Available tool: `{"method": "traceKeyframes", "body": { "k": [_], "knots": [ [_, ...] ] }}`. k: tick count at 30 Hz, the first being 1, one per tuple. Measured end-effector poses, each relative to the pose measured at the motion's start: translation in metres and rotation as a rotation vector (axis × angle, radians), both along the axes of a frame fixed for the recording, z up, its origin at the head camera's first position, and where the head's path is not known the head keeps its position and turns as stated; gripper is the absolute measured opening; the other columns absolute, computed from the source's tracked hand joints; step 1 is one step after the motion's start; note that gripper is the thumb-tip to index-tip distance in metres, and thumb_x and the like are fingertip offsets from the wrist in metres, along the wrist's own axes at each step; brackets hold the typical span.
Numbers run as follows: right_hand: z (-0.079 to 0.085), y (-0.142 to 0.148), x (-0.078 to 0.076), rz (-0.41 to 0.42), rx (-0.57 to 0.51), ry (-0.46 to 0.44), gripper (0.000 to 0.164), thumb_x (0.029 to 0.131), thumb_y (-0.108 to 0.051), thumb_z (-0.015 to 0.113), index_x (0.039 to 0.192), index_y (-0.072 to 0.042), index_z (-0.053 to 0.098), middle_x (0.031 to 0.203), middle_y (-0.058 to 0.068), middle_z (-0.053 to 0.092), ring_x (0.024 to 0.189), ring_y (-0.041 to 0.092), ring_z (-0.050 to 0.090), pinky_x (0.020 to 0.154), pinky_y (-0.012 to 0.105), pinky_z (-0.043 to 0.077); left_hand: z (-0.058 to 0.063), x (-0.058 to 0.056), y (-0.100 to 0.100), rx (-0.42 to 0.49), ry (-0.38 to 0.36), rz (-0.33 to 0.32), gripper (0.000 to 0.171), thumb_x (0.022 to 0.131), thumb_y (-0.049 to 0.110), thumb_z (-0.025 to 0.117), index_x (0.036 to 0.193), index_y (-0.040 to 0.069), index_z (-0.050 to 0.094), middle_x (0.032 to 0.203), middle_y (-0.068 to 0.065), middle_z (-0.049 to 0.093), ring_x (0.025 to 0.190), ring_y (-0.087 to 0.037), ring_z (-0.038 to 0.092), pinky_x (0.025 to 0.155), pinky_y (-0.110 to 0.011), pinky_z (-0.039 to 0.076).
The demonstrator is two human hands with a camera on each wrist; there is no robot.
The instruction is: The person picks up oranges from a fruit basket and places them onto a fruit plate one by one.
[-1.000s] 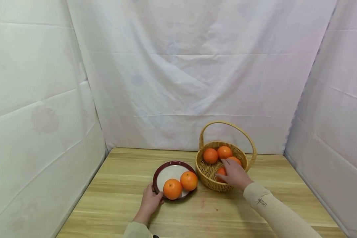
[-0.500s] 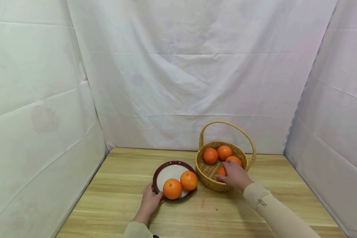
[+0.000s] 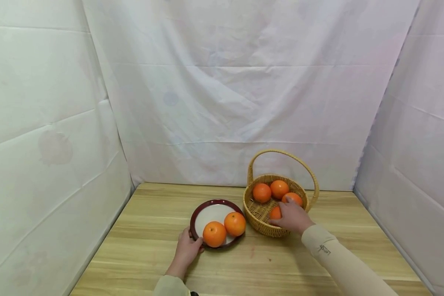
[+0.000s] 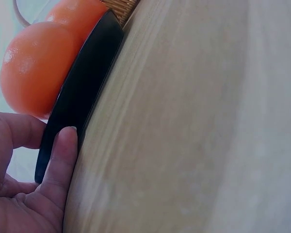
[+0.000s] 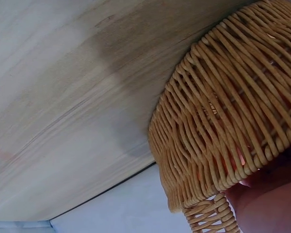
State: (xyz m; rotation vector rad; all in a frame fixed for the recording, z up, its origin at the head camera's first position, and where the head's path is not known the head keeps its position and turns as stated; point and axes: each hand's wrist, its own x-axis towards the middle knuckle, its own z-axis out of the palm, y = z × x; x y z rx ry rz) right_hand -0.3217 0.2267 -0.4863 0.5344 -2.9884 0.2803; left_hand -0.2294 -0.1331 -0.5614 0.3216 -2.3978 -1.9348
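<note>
My left hand [image 3: 188,248] pinches the near left rim of a round plate [image 3: 211,214], white inside with a dark red edge. In the left wrist view the thumb and fingers [image 4: 63,155] close on the plate's dark side [image 4: 87,73]. Two oranges, a front one [image 3: 214,234] and one behind it [image 3: 234,224], sit on the plate. Inside a wicker basket [image 3: 260,225], my right hand [image 3: 294,217] curls over an orange [image 3: 275,213], which it partly covers. Basket weave hides most of that hand [image 5: 269,208] in the right wrist view.
The basket holds more oranges: one at left [image 3: 262,193], one at back [image 3: 279,189] and one at right [image 3: 293,199]. Its tall handle [image 3: 281,152] arches over it. White cloth [image 3: 222,102] hangs behind the wooden table [image 3: 151,213] and along both sides.
My right hand has shifted very slightly right within the basket, its fingers drawing in around the orange. The left hand and the plate have stayed in place.
</note>
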Motion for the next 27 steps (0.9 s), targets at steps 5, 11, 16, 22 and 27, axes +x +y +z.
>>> {"method": "traceKeyframes", "body": {
  "k": [5, 11, 16, 22, 27],
  "knots": [
    [0.0038, -0.0022, 0.0013, -0.007, 0.008, -0.011, 0.086, 0.067, -0.060, 0.068, 0.120, 0.005, 0.053, 0.120, 0.024, 0.052, 0.120, 0.039, 0.037, 0.093, 0.050, 0.042, 0.0000, -0.0004, -0.0005, -0.018, -0.001, 0.002, 0.062, 0.084, 0.005, 0.057, 0.136, -0.006, 0.024, 0.118, -0.023, 0.028, 0.063, -0.015, 0.059, 0.056, -0.024, 0.056],
    [0.0014, -0.0046, 0.0015, 0.020, -0.036, 0.019, 0.084, 0.067, -0.055, 0.071, 0.121, 0.006, 0.052, 0.117, 0.019, 0.055, 0.115, 0.036, 0.042, 0.090, 0.048, 0.044, 0.0008, -0.0002, -0.0009, -0.027, 0.005, 0.003, 0.062, 0.084, 0.005, 0.058, 0.135, -0.006, 0.025, 0.116, -0.023, 0.029, 0.061, -0.014, 0.059, 0.055, -0.024, 0.056],
    [-0.0019, -0.0044, 0.0033, 0.035, -0.093, 0.066, 0.084, 0.069, -0.053, 0.071, 0.126, 0.004, 0.049, 0.119, 0.017, 0.054, 0.112, 0.033, 0.045, 0.091, 0.048, 0.043, 0.0018, -0.0003, -0.0006, -0.028, 0.001, 0.005, 0.062, 0.083, 0.005, 0.058, 0.135, -0.006, 0.025, 0.116, -0.022, 0.029, 0.061, -0.014, 0.060, 0.055, -0.024, 0.056],
    [-0.0017, -0.0046, 0.0079, 0.037, -0.136, 0.091, 0.087, 0.071, -0.053, 0.069, 0.133, 0.002, 0.042, 0.125, 0.018, 0.049, 0.117, 0.035, 0.042, 0.097, 0.052, 0.037, 0.0017, -0.0011, -0.0011, -0.030, 0.000, 0.007, 0.063, 0.083, 0.005, 0.058, 0.136, -0.006, 0.025, 0.115, -0.022, 0.030, 0.061, -0.015, 0.059, 0.055, -0.024, 0.056],
    [-0.0021, -0.0047, 0.0097, 0.041, -0.161, 0.100, 0.086, 0.072, -0.053, 0.069, 0.134, 0.000, 0.041, 0.124, 0.017, 0.050, 0.115, 0.034, 0.044, 0.095, 0.051, 0.040, 0.0006, -0.0005, -0.0010, -0.028, 0.000, 0.004, 0.062, 0.083, 0.005, 0.058, 0.136, -0.006, 0.025, 0.115, -0.022, 0.030, 0.061, -0.015, 0.059, 0.055, -0.024, 0.056]
  ]
}}
